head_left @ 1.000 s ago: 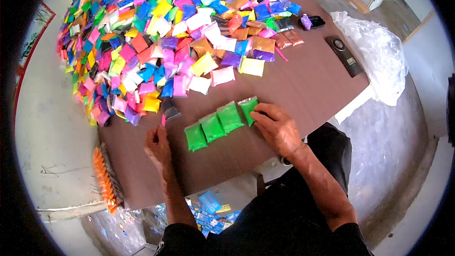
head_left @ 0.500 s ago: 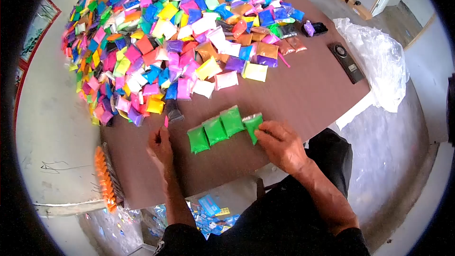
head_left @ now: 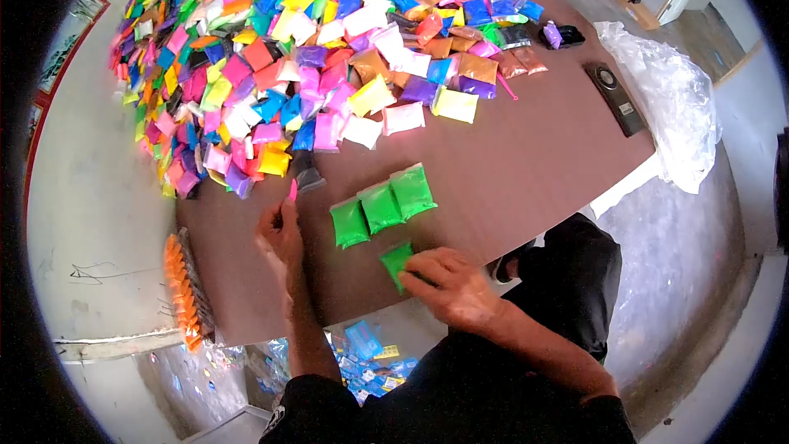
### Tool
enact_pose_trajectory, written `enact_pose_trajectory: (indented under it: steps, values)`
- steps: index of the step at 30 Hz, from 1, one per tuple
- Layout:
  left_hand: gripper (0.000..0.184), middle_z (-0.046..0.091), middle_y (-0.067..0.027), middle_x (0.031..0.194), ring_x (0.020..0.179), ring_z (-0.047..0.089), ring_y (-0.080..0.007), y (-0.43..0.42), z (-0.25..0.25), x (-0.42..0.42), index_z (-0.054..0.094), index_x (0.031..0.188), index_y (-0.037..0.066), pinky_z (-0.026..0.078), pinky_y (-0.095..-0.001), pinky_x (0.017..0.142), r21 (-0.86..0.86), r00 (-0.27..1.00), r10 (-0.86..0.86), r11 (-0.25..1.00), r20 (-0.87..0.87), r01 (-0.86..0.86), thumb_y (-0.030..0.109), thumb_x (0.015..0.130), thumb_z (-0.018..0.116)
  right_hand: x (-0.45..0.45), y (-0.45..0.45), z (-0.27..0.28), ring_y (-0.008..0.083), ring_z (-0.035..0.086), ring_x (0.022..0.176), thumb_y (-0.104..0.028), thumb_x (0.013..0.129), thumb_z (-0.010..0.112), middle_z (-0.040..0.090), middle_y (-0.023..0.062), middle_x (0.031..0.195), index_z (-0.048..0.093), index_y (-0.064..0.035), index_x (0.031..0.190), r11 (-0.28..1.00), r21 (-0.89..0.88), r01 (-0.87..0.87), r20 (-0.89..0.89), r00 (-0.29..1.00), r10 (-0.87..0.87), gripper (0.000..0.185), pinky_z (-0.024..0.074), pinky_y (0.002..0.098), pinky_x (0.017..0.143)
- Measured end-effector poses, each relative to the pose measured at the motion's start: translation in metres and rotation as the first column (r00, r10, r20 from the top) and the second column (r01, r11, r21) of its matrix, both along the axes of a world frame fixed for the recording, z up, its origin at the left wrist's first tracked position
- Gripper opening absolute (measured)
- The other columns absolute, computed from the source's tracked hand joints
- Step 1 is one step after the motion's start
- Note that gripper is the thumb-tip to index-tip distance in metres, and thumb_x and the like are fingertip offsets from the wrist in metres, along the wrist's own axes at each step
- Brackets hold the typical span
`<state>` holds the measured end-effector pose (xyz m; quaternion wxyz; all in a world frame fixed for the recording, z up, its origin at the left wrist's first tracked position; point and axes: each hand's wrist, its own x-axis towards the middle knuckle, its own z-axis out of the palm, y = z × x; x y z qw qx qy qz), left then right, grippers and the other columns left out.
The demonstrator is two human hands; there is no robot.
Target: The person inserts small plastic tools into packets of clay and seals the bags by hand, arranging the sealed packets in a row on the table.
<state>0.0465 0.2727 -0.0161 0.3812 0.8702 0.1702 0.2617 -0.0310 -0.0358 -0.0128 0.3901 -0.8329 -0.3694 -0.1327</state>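
Observation:
My right hand pinches a small green packet by its side, low over the near part of the brown table. Beyond it three more green packets lie side by side in a slanted row. To their left, my left hand is closed, with a slim pink piece sticking up from the fingers; its lower part is hidden. A dark packet in clear wrap lies just past that hand.
A large heap of many-coloured packets covers the far side of the table. Orange spiky pieces lie along the left edge. At the right are a black device and clear plastic sheeting.
My right hand has brought its green packet leftward and nearer to me, away from the end of the row. My left hand stays about where it was. The view has shifted slightly.

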Motion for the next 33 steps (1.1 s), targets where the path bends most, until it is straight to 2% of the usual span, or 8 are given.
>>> enact_pose_trajectory:
  steps: [4,6,11,16,23,28,31,33]
  values:
    - [0.022,0.061,-0.0018,0.073,0.069,0.055,-0.0109,0.001,0.004,-0.001,0.071,0.092,-0.001,0.047,-0.0307,0.063,0.073,0.999,-0.022,0.997,-0.026,0.024,0.020,0.096,0.067,0.003,0.029,0.000,0.0310,0.060,0.112,-0.014,0.077,0.064,0.060,0.0118,0.120,0.063,-0.0042,0.117,0.997,-0.037,-0.067,0.014,0.998,0.068,0.040,0.0500,0.0460,0.095]
    - [0.022,0.063,-0.0054,0.071,0.066,0.057,-0.0116,0.005,-0.003,0.001,0.069,0.087,-0.002,0.047,-0.0303,0.060,-0.029,0.997,-0.050,0.998,0.062,0.052,0.019,0.094,0.068,0.007,0.035,0.002,0.0311,0.059,0.112,-0.014,0.077,0.064,0.060,0.0117,0.120,0.063,-0.0048,0.117,0.997,-0.034,-0.071,0.005,0.997,0.071,0.040,0.0496,0.0461,0.095]
    - [0.022,0.063,-0.0044,0.072,0.067,0.056,-0.0114,0.010,-0.009,0.002,0.069,0.087,-0.002,0.047,-0.0310,0.062,-0.041,1.000,-0.025,0.999,-0.001,0.025,0.019,0.095,0.067,0.012,0.044,0.004,0.0313,0.058,0.113,-0.014,0.078,0.065,0.059,0.0116,0.121,0.063,-0.0073,0.117,0.996,-0.045,-0.083,0.006,0.997,0.083,0.039,0.0488,0.0461,0.096]
    - [0.022,0.065,-0.0057,0.073,0.070,0.059,-0.0127,0.004,0.002,-0.002,0.071,0.095,-0.002,0.050,-0.0323,0.066,-0.067,0.999,0.002,0.998,-0.040,-0.005,0.020,0.096,0.067,0.010,0.043,0.003,0.0289,0.063,0.104,-0.013,0.078,0.076,0.063,0.0087,0.114,0.068,-0.0089,0.113,0.998,0.037,-0.045,-0.033,0.998,0.046,0.037,0.0529,0.0429,0.090]
    - [0.018,0.068,-0.0129,0.076,0.069,0.065,-0.0178,-0.006,0.012,-0.005,0.071,0.096,-0.003,0.051,-0.0341,0.066,0.060,0.998,0.022,0.998,0.050,-0.025,0.015,0.093,0.068,0.015,0.014,0.004,0.0304,0.067,0.098,-0.008,0.076,0.081,0.066,0.0109,0.110,0.070,-0.0086,0.109,0.987,0.135,0.083,0.025,0.996,-0.087,0.035,0.0567,0.0417,0.082]
    - [0.014,0.069,-0.0153,0.078,0.069,0.067,-0.0213,-0.019,0.017,-0.013,0.071,0.093,-0.002,0.052,-0.0359,0.064,0.195,0.979,0.057,0.976,0.197,-0.096,0.012,0.091,0.069,0.037,-0.025,0.009,0.0345,0.067,0.096,-0.004,0.080,0.076,0.068,0.0145,0.109,0.071,-0.0059,0.107,0.931,0.156,0.331,-0.032,0.943,-0.330,0.027,0.0564,0.0430,0.083]
    - [0.011,0.069,-0.0164,0.079,0.069,0.069,-0.0304,-0.014,0.008,-0.019,0.071,0.091,0.002,0.053,-0.0401,0.063,0.229,0.992,0.046,0.971,0.120,-0.072,0.013,0.089,0.070,0.042,-0.030,0.005,0.0348,0.068,0.096,-0.002,0.080,0.075,0.068,0.0154,0.106,0.072,-0.0040,0.103,0.891,0.171,0.421,-0.112,0.907,-0.407,0.024,0.0567,0.0415,0.082]
    - [0.009,0.068,-0.0161,0.080,0.071,0.068,-0.0366,-0.011,0.007,-0.023,0.071,0.088,0.006,0.055,-0.0442,0.063,0.426,0.996,0.019,0.903,0.084,-0.053,0.015,0.087,0.072,0.043,-0.028,0.013,0.0343,0.068,0.093,0.001,0.081,0.073,0.068,0.0160,0.104,0.072,-0.0027,0.102,0.898,0.171,0.405,-0.052,0.914,-0.402,0.021,0.0566,0.0396,0.079]
